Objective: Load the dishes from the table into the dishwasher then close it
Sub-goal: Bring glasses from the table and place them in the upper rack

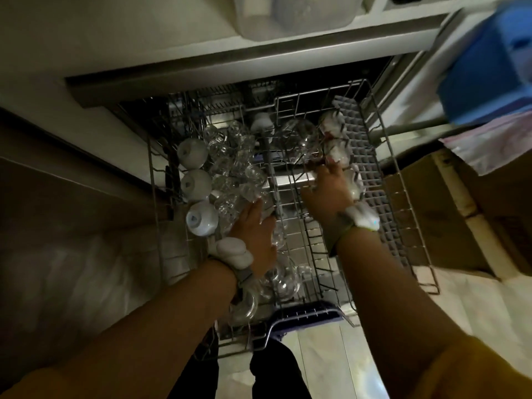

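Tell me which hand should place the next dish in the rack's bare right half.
Right, probably. The right hand already reaches over the bare wires of the upper rack on that side, while the left hand lies among the crowded glasses on the left.

glasses (233,168) crowd rack's (403,203) left, bare wires mid-right

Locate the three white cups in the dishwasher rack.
In the head view, the three white cups sit upside down in a column along the pulled-out rack's left edge, beside the clear glasses.
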A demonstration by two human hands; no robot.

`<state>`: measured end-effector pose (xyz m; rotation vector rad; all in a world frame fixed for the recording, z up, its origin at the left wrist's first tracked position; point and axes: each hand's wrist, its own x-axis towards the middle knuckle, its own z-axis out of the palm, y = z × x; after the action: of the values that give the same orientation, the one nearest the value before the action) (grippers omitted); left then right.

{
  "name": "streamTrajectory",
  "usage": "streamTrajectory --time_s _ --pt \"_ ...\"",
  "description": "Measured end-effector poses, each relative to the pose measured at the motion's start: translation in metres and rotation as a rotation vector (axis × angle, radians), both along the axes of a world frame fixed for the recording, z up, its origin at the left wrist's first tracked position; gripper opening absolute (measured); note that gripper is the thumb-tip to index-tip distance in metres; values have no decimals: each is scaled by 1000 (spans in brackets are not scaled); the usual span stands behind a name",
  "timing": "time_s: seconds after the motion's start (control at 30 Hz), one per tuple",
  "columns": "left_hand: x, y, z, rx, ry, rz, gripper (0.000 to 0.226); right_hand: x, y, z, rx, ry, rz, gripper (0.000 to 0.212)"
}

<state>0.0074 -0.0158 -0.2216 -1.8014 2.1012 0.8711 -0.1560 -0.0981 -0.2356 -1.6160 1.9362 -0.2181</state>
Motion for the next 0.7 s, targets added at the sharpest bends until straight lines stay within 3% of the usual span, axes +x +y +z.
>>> streamTrajectory --time_s 0.07,0.17,0.23,0.33,0.47,0.7 --pt "-8 6 28 -7 1 28 53 -3 39 14 31 -139 -57 34" --pt "-20 20 61 2 56 6 39 -15 93 43 118 -292 -160 27" --pt "-34 32 81 109 85 -53 42 -30 126 69 164 -330 -213 22" --pt "-65 45 119 128 119 -199 45 -57 167 107 138 -342 -253 17" --pt "-121 94 176 2 231 -414 37 -100 238 153 40 -256 -333 11" --pt "-231 186 210 -11 396 -633 40 -175 386 206 -93 -203 -727 23"
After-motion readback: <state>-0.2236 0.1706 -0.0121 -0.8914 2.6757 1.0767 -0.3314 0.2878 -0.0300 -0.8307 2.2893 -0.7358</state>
